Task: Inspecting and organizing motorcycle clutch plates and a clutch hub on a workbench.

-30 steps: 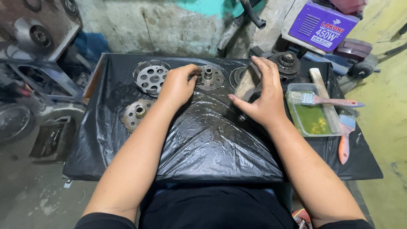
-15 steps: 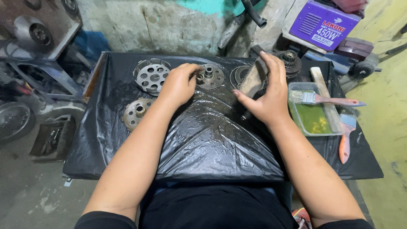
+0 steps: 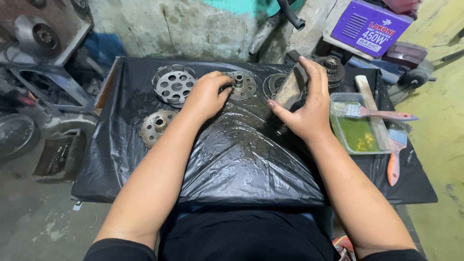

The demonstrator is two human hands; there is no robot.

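Observation:
My left hand (image 3: 207,95) rests on the black plastic sheet (image 3: 241,159), its fingertips touching a round metal hub plate (image 3: 242,85) with a centre shaft. My right hand (image 3: 305,106) is wrapped around a dull flat metal piece (image 3: 290,89) that stands tilted on the sheet, over a ringed metal disc (image 3: 271,83). To the left lie a perforated clutch basket (image 3: 174,85) and a smaller drilled hub (image 3: 155,125). A dark gear assembly (image 3: 332,68) sits just beyond my right hand.
A clear tray (image 3: 358,135) of yellow-green liquid with a paintbrush (image 3: 374,113) across it lies at the right, beside a wooden stick (image 3: 369,101) and an orange-handled brush (image 3: 395,159). A purple box (image 3: 369,26) stands at the back right. Machine parts (image 3: 34,34) crowd the left floor.
My right hand has slid up and forward over the flat metal piece and closed around it. My left hand has shifted slightly right onto the hub plate.

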